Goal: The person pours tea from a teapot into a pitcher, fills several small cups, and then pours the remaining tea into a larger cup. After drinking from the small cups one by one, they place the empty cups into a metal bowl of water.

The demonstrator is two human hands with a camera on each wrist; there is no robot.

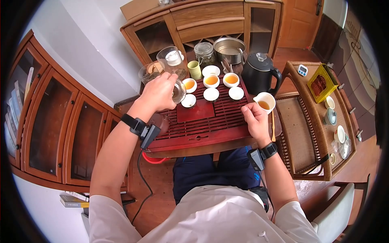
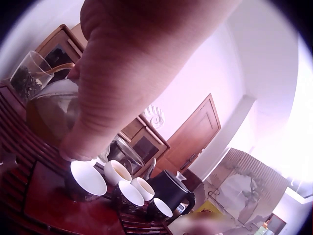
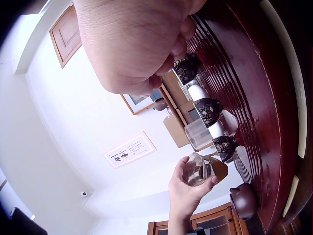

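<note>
Left to right: at the tray's back left corner, two glass canisters (image 1: 150,73) (image 1: 167,54), one with dark leaves. Over the tray's left part, the left hand (image 1: 159,92), its fingers and thumb curled round one glass pot (image 1: 178,91) with amber liquid, above the tray surface. One brown teapot (image 1: 159,124), at the left edge of the tray (image 1: 198,138). Near the back edge, one green cup (image 1: 194,70); farther back, one lidded jar (image 1: 204,53) and one steel pot (image 1: 229,50). Toward the back of the tray, three white cups (image 1: 189,85) (image 1: 211,80) (image 1: 231,80) of amber liquid form one row; one white dish (image 1: 211,71) lies behind them. In front, three dark-patterned cups (image 1: 189,101) (image 1: 211,94) (image 1: 236,93), white inside, form a second row. Beyond the back right corner, one black kettle (image 1: 259,73). At the right edge, one white pitcher (image 1: 265,101), holding amber liquid, is gripped by the right hand (image 1: 257,122), fingers curled; its exact hold is partly hidden. One wooden stick (image 1: 273,128) lies just beside that hand, toward the right.
</note>
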